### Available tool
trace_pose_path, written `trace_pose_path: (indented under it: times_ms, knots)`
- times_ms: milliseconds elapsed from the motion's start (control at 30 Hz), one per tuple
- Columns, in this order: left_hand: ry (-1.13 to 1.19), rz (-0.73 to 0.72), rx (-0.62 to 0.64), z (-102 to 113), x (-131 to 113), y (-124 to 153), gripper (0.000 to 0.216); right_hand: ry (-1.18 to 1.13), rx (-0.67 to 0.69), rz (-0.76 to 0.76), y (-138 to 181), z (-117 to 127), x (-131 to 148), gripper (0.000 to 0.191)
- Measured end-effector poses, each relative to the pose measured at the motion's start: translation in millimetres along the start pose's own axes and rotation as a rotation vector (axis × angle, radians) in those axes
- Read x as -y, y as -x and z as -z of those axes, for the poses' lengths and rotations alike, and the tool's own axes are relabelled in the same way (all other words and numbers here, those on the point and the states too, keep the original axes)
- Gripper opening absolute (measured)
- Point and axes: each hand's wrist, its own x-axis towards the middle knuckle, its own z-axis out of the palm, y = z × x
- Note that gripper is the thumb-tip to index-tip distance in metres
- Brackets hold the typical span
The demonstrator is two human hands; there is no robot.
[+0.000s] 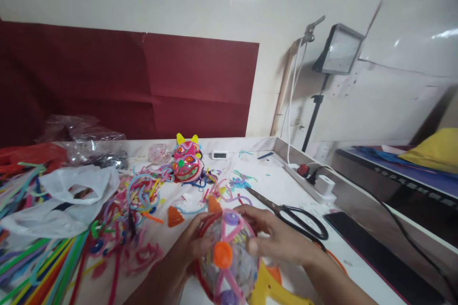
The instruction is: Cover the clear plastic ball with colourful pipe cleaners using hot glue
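Note:
Both my hands hold a clear ball-shaped craft [229, 259] wrapped with pink pipe cleaners, with an orange disc on its front and a purple disc on top. My left hand [191, 245] grips its left side with curled fingers. My right hand [275, 238] wraps over its right and top side. A yellow cut-out piece [272, 290] lies just under the craft. A finished pink lion-like head [186, 159] with yellow horns stands farther back on the white table [286, 186].
Black-handled scissors [293, 214] lie right of my hands. Loose pipe cleaner scraps [136, 200] and bundles [32, 267] cover the left, with white plastic bags [67, 190]. An orange cone [174, 217], a small white clock [219, 155], a power strip [315, 178] and a lamp stand [315, 109] are around.

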Motion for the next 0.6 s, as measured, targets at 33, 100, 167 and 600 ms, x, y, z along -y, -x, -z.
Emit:
trace_pose_path:
  times_ms: [33,100,167,600]
  knots:
    - [0.039,0.005,-0.027,1,1,-2,0.054,0.078,-0.085,0.049,0,0,2,0.068]
    - [0.107,-0.003,-0.077,1,-1,-2,0.051,0.154,-0.259,0.173,2,-1,5,0.060]
    - [0.160,0.010,-0.106,-3,-9,4,0.048,0.158,-0.409,0.308,5,-2,8,0.045]
    - [0.455,0.069,-0.354,-20,-33,22,0.022,0.247,-0.433,0.465,8,1,6,0.049]
